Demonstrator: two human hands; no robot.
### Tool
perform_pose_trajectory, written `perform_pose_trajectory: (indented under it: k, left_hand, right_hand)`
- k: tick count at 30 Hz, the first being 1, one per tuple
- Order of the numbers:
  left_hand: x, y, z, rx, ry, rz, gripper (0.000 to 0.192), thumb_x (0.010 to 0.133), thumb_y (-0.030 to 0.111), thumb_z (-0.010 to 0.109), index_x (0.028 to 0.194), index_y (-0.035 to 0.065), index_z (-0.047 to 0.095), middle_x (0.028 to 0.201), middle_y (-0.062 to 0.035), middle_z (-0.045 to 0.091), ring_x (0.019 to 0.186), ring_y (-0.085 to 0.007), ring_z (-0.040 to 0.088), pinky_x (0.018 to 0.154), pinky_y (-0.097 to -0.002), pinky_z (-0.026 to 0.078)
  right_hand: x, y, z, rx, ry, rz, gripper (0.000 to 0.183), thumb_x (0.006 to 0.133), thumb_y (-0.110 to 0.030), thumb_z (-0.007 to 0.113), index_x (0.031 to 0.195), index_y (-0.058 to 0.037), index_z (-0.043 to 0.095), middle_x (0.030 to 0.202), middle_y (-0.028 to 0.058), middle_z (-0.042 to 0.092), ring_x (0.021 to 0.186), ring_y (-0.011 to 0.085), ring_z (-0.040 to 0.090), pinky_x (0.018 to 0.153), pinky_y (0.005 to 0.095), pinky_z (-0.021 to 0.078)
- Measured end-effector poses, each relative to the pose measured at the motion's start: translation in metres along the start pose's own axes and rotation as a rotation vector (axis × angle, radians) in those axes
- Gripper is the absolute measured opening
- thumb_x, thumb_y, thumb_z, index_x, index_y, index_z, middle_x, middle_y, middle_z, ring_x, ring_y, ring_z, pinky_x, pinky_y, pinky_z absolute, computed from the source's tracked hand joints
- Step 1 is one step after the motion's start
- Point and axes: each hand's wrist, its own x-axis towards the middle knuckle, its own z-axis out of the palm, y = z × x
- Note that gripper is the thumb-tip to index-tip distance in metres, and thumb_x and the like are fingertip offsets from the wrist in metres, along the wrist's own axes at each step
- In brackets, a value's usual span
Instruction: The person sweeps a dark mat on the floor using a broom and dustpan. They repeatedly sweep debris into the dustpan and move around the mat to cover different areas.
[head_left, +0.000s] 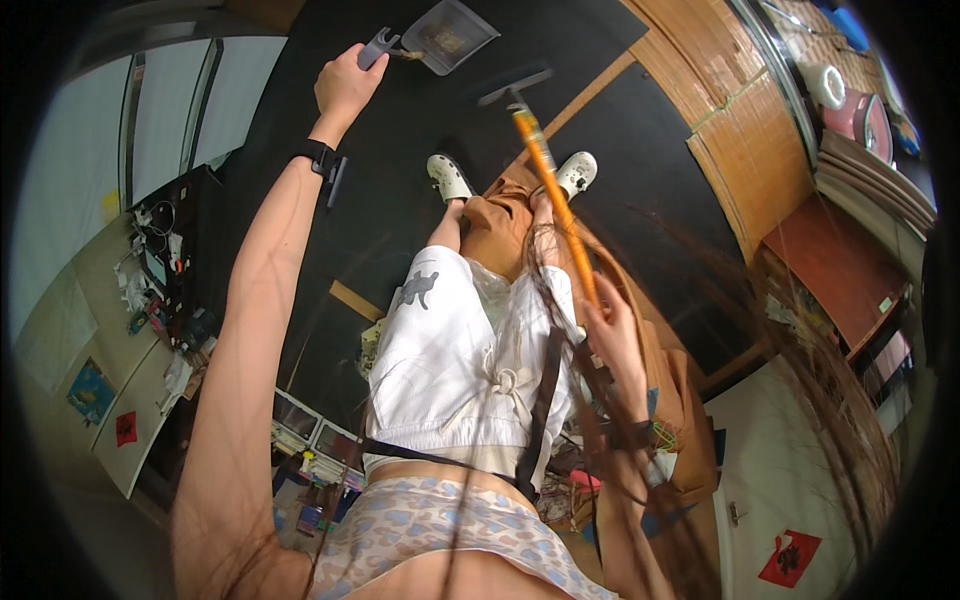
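Note:
At the upper left my left hand (349, 84) grips the grey handle of a dustpan (450, 37). The grey pan lies beyond that hand, with some brownish debris inside it. My right hand (616, 334), lower down on the right, is closed round the orange pole of a long-handled tool (561, 199). A grey bar-shaped head, slightly blurred, crosses the far end of the pole, near the dark floor and to the right of the pan. Whether the head touches the floor cannot be told. Loose hair hides part of my right hand and forearm.
My feet in white clogs (448, 177) stand on the dark floor (360, 150). Brown cloth (499, 232) spreads between and beside my legs. Wooden panels (739, 150) border the floor at the right, near a reddish-brown cabinet (840, 262). A cluttered desk stands at the left.

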Motion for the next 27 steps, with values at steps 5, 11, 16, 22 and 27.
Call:
perform_pose_trajectory:
  k: [5, 11, 16, 22, 27]
  left_hand:
    - [0.000, 0.003, 0.002, -0.018, -0.015, -0.014, 0.033, 0.074, 0.043, 0.057, 0.074, 0.0101, 0.057, 0.064, -0.0104, 0.060, 0.063, -0.0324, 0.058, 0.053, -0.0399, 0.044]
    - [0.000, 0.001, 0.006, -0.006, -0.009, -0.006, 0.033, 0.073, 0.043, 0.057, 0.075, 0.0109, 0.058, 0.064, -0.0107, 0.060, 0.064, -0.0326, 0.058, 0.054, -0.0401, 0.045]
    - [0.002, -0.001, 0.000, 0.051, 0.024, 0.011, 0.032, 0.073, 0.042, 0.056, 0.078, 0.0116, 0.060, 0.067, -0.0121, 0.062, 0.066, -0.0329, 0.060, 0.056, -0.0411, 0.048]
    - [0.004, 0.004, -0.001, 0.041, -0.012, 0.010, 0.031, 0.073, 0.042, 0.056, 0.076, 0.0114, 0.059, 0.066, -0.0120, 0.061, 0.065, -0.0329, 0.059, 0.056, -0.0411, 0.047]
    - [0.007, 0.015, 0.003, 0.034, 0.012, 0.057, 0.030, 0.074, 0.041, 0.056, 0.075, 0.0113, 0.058, 0.066, -0.0119, 0.061, 0.065, -0.0332, 0.059, 0.055, -0.0411, 0.047]
  right_hand:
    - [0.035, -0.006, -0.033, -0.612, 0.377, -0.251, 0.045, 0.078, -0.016, 0.054, 0.122, -0.0097, 0.045, 0.069, 0.0223, 0.058, 0.059, 0.0312, 0.060, 0.055, 0.0368, 0.0475]
    - [0.085, -0.003, -0.048, -0.880, 0.491, -0.207, 0.044, 0.076, -0.012, 0.050, 0.120, -0.0065, 0.046, 0.074, 0.0209, 0.060, 0.067, 0.0342, 0.060, 0.061, 0.0410, 0.0495]
    - [0.073, 0.032, -0.024, -0.763, 0.378, -0.153, 0.044, 0.075, -0.012, 0.049, 0.119, -0.0065, 0.046, 0.069, 0.0227, 0.058, 0.063, 0.0369, 0.059, 0.056, 0.0426, 0.0485]
    - [0.034, 0.042, 0.041, -0.724, 0.117, -0.195, 0.045, 0.071, -0.007, 0.048, 0.116, -0.0015, 0.046, 0.063, 0.0238, 0.057, 0.059, 0.0383, 0.058, 0.055, 0.0439, 0.0472]
    - [0.021, 0.050, 0.054, -0.442, 0.084, -0.210, 0.049, 0.074, -0.013, 0.051, 0.121, -0.0009, 0.042, 0.081, 0.0281, 0.058, 0.073, 0.0392, 0.058, 0.069, 0.0424, 0.0467]
